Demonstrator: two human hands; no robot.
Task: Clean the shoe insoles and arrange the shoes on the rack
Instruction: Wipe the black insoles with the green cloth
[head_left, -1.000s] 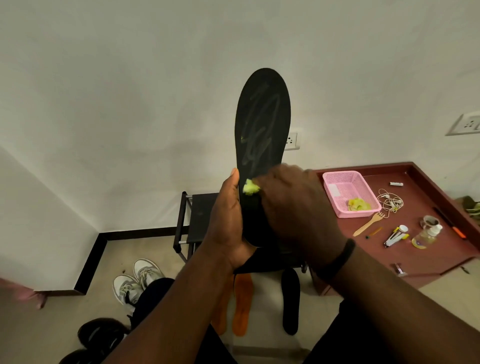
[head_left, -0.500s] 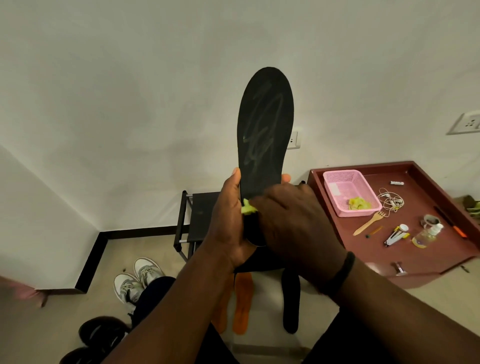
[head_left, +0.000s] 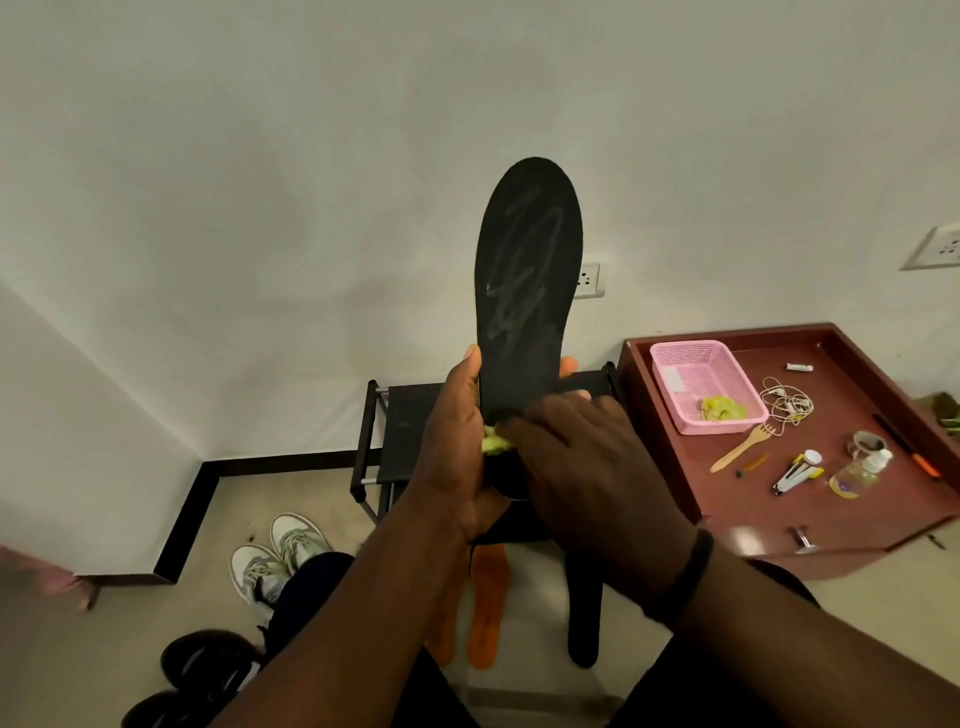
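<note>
Head view: yellow cloth (head_left: 494, 445) mostly hidden under right hand (head_left: 582, 457).

Bare floor left of rack (head_left: 395, 441); cluttered maroon table (head_left: 852, 499) close on right

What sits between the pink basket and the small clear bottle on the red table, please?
In the head view, a wooden fork lies between the pink basket and the bottle.

Black insole (head_left: 527, 291) heel hidden behind the right hand (head_left: 587, 467), yellow-green cloth (head_left: 493, 444) mostly covered by its fingers, black shoes (head_left: 208, 670) cut by the bottom edge, small items on maroon table (head_left: 883, 514) too tiny to identify.
</note>
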